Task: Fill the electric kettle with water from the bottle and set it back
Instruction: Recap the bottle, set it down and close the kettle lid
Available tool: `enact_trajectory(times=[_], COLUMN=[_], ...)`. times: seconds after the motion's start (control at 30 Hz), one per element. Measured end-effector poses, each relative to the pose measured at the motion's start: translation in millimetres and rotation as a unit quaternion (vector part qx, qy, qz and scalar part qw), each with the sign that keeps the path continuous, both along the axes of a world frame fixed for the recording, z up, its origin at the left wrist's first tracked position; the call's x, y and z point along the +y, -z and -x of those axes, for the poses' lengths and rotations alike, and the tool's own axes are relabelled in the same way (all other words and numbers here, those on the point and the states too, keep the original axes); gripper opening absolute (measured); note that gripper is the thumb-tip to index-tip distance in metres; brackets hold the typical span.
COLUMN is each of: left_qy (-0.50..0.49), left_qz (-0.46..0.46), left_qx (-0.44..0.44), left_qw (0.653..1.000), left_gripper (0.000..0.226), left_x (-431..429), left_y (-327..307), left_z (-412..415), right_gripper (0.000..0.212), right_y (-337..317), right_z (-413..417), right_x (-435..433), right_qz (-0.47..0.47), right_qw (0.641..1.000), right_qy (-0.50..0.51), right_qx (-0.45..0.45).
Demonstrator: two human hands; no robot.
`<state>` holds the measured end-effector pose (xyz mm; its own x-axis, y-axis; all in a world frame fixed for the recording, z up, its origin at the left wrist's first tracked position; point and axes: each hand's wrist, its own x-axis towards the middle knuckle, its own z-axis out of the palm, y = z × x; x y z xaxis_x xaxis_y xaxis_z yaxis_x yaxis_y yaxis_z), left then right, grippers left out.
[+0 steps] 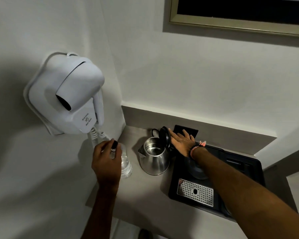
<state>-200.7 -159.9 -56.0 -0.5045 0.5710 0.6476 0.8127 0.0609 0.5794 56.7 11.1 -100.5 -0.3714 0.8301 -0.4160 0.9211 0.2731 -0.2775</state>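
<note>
A stainless steel kettle [154, 156] stands on the grey counter with its black lid [164, 137] flipped up, and a little water shows inside. My right hand [181, 143] is flat with fingers spread, resting against the back of the raised lid. Left of the kettle stands a clear plastic water bottle [126, 163]. My left hand [105, 160] has its fingertips pinched around the bottle's black cap [114, 146]. The kettle's round base [198, 170] lies on the black tray [240, 169], partly hidden by my right forearm.
A white wall-hung hair dryer [67, 97] with a coiled cord [95, 137] hangs just left of the bottle. The tray holds a perforated metal grate [195, 192]. A black wall plate [188, 131] sits behind my right hand. The counter is a narrow recess with walls behind and to the left.
</note>
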Motion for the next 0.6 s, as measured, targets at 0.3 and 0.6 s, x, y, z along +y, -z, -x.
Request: enact_trajectory(times=[0.3, 0.6], left_qy=[0.019, 0.009], left_qz=[0.033, 0.068], left_qx=[-0.059, -0.121], left_qw=[0.998, 0.99], left_gripper=[0.019, 0.03], left_x=[2, -3], left_y=[10, 11], left_z=[12, 11], right_gripper=[0.068, 0.067], right_y=[-5, -4], right_z=[0, 1], right_x=[-2, 0], right_qz=[0.009, 0.011], right_qw=[1.0, 1.0], right_qy=[-0.002, 0.0], right_qx=[0.0, 0.003])
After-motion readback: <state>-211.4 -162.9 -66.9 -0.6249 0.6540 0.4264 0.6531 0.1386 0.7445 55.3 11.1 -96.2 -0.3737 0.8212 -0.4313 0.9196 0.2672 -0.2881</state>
